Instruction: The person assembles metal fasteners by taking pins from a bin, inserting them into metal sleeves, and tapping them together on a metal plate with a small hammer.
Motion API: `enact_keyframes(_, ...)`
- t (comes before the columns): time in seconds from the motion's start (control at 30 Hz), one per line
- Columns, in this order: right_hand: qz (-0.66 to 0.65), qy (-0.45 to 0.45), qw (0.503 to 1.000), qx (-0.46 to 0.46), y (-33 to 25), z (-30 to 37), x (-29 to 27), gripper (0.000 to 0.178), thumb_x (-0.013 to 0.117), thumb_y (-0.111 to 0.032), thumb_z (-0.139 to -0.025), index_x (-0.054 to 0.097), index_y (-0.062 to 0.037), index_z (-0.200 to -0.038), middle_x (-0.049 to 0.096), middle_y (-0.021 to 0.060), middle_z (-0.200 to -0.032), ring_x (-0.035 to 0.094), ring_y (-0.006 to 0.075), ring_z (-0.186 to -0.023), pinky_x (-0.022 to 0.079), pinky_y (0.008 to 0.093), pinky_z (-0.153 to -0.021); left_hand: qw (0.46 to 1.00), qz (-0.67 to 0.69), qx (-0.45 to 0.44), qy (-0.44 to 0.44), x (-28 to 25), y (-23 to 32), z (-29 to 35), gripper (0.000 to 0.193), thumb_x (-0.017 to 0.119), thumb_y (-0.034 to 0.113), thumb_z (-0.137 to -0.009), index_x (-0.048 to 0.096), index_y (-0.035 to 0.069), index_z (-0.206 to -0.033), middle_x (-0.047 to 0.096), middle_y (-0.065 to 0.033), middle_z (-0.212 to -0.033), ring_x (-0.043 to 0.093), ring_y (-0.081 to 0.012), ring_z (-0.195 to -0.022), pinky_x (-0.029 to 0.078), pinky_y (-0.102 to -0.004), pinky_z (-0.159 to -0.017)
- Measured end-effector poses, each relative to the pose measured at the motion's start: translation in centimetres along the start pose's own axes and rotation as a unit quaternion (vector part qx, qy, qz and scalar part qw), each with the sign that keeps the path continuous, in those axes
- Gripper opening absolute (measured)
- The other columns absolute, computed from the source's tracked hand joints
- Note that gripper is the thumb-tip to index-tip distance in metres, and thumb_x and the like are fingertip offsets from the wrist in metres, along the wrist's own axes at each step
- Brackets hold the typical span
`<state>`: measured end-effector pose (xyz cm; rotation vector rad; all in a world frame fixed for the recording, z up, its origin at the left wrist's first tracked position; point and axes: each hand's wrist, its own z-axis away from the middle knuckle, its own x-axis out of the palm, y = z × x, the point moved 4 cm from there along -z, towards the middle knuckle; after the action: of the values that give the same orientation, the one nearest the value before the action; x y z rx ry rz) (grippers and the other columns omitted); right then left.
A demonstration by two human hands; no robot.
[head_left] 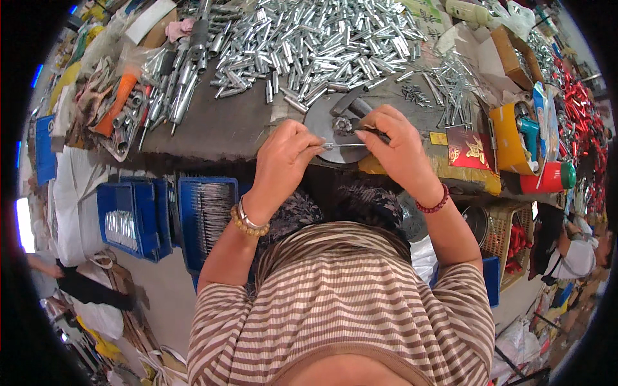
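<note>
A thin shiny metal rod [347, 145] lies crosswise between my hands, over the near edge of a round grey metal plate [315, 119]. My left hand [283, 154] pinches the rod's left end between thumb and fingertips. My right hand [402, 148] is closed near the other end, thumb and fingers together; something dark shows under its fingers, and its exact grip is partly hidden. Just beyond my fingertips, a small toothed metal piece [343, 125] sits on the plate. Behind it is a dark metal tool with a cylindrical part [358, 107].
A large heap of shiny metal sleeves [315, 45] covers the bench's far side. Thin rods [450, 90] lie right, near a red card [468, 149] and a yellow container [513, 138]. Screwdriver-like tools [183, 90] lie left. Blue trays [207, 215] with metal parts stand below the bench edge.
</note>
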<state>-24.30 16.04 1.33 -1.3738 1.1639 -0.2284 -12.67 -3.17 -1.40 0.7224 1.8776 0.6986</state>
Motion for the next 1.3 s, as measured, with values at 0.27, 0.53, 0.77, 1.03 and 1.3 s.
enact_keyframes(0.27, 0.142, -0.013, 0.979, -0.147, -1.6, 0.7, 3.0, 0.013, 0.075, -0.006, -0.084, 0.069, -0.0045, -0.095, 0.064, 0.0102, -0.098, 0.062, 0.0345, -0.095, 0.046, 0.0449, -0.083, 1.0, -0.02, -0.005, 0.009, 0.1, 0.0, 0.5, 0.011, 0.079, 0.011, -0.085, 0.075, 0.007, -0.095, 0.062, -0.0082, -0.092, 0.064, -0.0297, -0.086, 0.051, -0.041, -0.075)
enact_keyframes(0.53, 0.195, -0.019, 0.965, -0.176, -2.3, -0.2, 3.0, 0.012, 0.074, -0.006, -0.084, 0.067, -0.006, -0.094, 0.062, 0.0087, -0.097, 0.061, 0.0327, -0.095, 0.047, 0.0448, -0.086, 0.999, -0.026, 0.015, 0.013, 0.3, -0.4, -0.6, 0.01, 0.078, 0.011, -0.086, 0.073, 0.007, -0.093, 0.062, -0.0082, -0.09, 0.064, -0.0299, -0.086, 0.051, -0.042, -0.074)
enact_keyframes(0.77, 0.32, -0.063, 0.901, -0.286, -4.7, -0.5, 4.1, 0.02, 0.067, -0.003, -0.082, 0.065, -0.0029, -0.101, 0.062, 0.0167, -0.103, 0.062, 0.0374, -0.102, 0.05, 0.051, -0.093, 0.987, -0.149, 0.064, 0.017, 1.0, -1.4, 0.1, 0.006, 0.07, 0.013, -0.084, 0.069, 0.007, -0.083, 0.063, -0.0138, -0.089, 0.064, -0.0333, -0.086, 0.054, -0.046, -0.074)
enact_keyframes(1.03, 0.3, -0.197, 0.904, -0.23, -6.0, -0.2, 4.4, 0.018, 0.067, 0.003, -0.083, 0.053, 0.0032, -0.094, 0.053, 0.021, -0.101, 0.056, 0.0446, -0.1, 0.046, 0.0549, -0.084, 0.992, -0.047, 0.074, 0.089, 1.3, -0.7, 2.0, 0.004, 0.067, 0.011, -0.085, 0.069, 0.007, -0.084, 0.06, -0.0124, -0.092, 0.064, -0.0339, -0.092, 0.051, -0.0471, -0.078)
enact_keyframes(1.3, 0.316, -0.121, 0.911, -0.235, -3.7, 0.5, 4.5, 0.016, 0.064, 0.001, -0.086, 0.053, 0.0046, -0.096, 0.052, 0.0226, -0.103, 0.054, 0.0467, -0.101, 0.044, 0.0563, -0.085, 0.994, -0.041, 0.068, 0.077, 1.9, -1.0, 1.5, 0.007, 0.066, 0.012, -0.086, 0.067, 0.007, -0.083, 0.058, -0.0109, -0.094, 0.063, -0.0331, -0.093, 0.051, -0.0466, -0.078)
